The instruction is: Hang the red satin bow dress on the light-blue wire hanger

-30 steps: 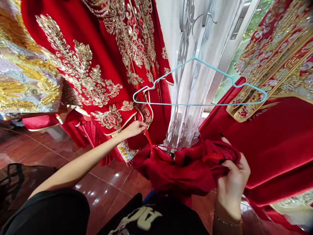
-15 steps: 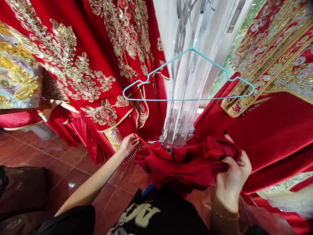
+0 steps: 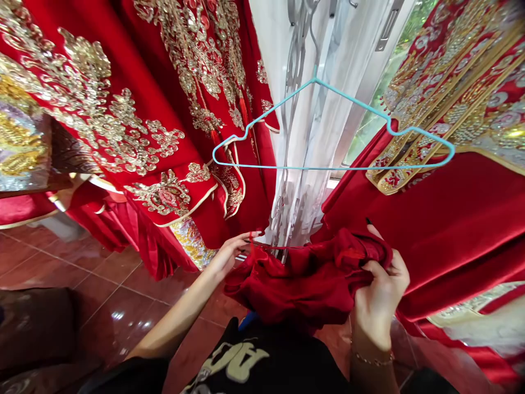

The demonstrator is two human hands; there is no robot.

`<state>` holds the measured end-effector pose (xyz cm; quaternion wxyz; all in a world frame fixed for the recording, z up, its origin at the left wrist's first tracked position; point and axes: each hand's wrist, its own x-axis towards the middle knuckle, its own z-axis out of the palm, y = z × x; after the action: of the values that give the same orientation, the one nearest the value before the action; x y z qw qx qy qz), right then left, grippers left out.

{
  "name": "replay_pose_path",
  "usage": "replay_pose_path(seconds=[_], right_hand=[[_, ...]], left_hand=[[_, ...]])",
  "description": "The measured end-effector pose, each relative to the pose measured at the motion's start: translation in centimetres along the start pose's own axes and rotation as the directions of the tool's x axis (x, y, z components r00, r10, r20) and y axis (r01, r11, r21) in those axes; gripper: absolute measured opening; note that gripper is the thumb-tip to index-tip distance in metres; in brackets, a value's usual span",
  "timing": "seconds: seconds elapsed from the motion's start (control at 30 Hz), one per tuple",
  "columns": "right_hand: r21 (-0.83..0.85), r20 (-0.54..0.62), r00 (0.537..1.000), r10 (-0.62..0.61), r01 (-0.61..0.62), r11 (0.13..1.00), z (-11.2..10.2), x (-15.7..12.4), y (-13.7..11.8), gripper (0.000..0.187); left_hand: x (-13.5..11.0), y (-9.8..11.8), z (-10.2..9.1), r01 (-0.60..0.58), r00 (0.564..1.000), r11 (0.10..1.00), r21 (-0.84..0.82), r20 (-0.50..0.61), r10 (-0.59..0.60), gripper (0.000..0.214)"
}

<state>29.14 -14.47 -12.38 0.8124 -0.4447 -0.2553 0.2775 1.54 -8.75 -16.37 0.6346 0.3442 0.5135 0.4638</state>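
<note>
Two hands grip red stuff: right hand (image 3: pixel 379 298) closed tight w/ fingers buried in bunched red satin garment (image 3: pixel 307 279). Left hand (image 3: pixel 229 257) pinches thin red cord (image 3: pixel 279 247) narrowly, below pale-blue wire hanger (image 3: pixel 328 167).

Your black T-shirt (image 3: pixel 262 364), with large pale printed letters (image 3: pixel 229 366); short black left sleeve (image 3: pixel 127 377); thin gold chain bracelet (image 3: pixel 371 358) on your right wrist (image 3: pixel 371 339); black polish on your fingernails (image 3: pixel 368 221).

We look down on glossy reddish-brown floor tiles (image 3: pixel 118 312) at seven o'clock (daylight glints off them), with a sheer white curtain (image 3: pixel 299 137) at twelve and a window (image 3: pixel 404 71) showing green foliage at one.
</note>
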Motion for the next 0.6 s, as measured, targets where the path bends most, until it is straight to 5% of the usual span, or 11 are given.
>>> replay_pose_path(seconds=[0.1,0.3,0.5,0.6], right_hand=[[0.009,0.009,1.0,0.024,-0.024,1.0,0.3,-0.4,0.1,0.026],[0.025,-0.006,1.0,0.014,-0.013,1.0,1.1,-1.2,0.0,0.017],[0.035,-0.059,0.998,-0.039,0.041,0.999,1.8,-1.9,0.0,0.023],[0.045,-0.06,0.998,-0.037,0.04,0.998,2.2,-2.3,0.2,0.024]], left_hand=[[-1.2,-1.5,2.1,-0.119,0.983,0.968,0.221,0.161,0.085,0.046],[-1.8,-5.7,5.8,-0.18,0.973,0.728,0.662,0.011,0.231,0.078],[-3.0,-5.3,5.9,-0.276,0.925,0.437,0.856,0.112,0.364,0.069],[-3.3,-6.1,6.3,-0.366,0.913,0.568,0.737,0.168,0.371,0.066]])
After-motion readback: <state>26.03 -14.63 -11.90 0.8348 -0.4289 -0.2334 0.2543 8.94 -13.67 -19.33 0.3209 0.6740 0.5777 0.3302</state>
